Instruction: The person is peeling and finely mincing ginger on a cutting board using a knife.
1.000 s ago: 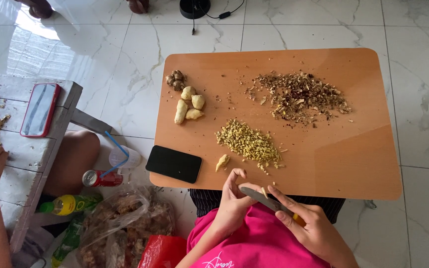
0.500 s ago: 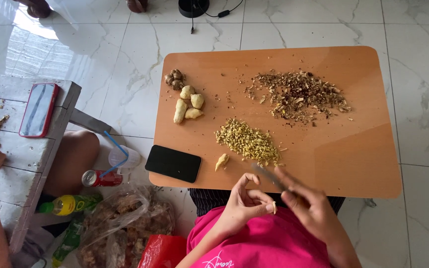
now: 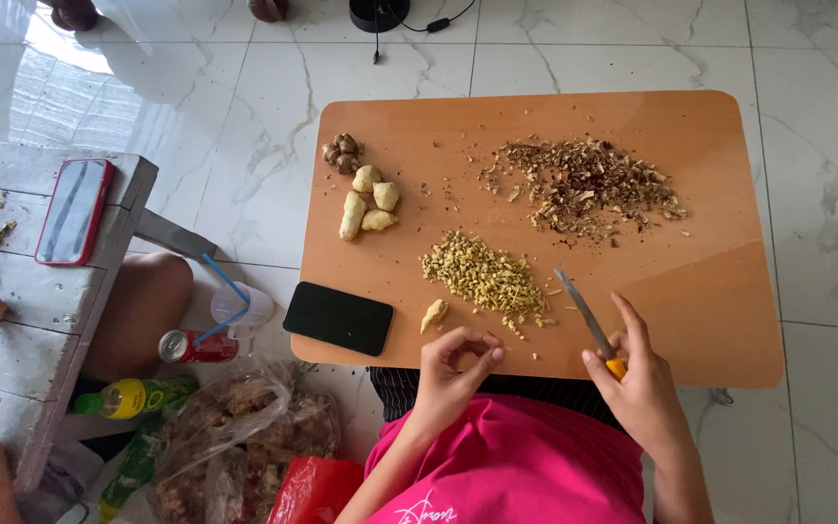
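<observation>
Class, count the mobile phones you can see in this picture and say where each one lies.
2. A black slab phone lies on the orange wooden table's near-left corner; a red-cased phone lies on the grey bench at left.

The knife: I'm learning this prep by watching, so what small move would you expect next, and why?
Probably the left hand reaches for the lone peeled ginger piece beside it. Its fingers are pinched together with nothing clearly in them, while the right hand holds the knife with its blade raised beside the chopped ginger pile. That loose piece lies nearest.
</observation>
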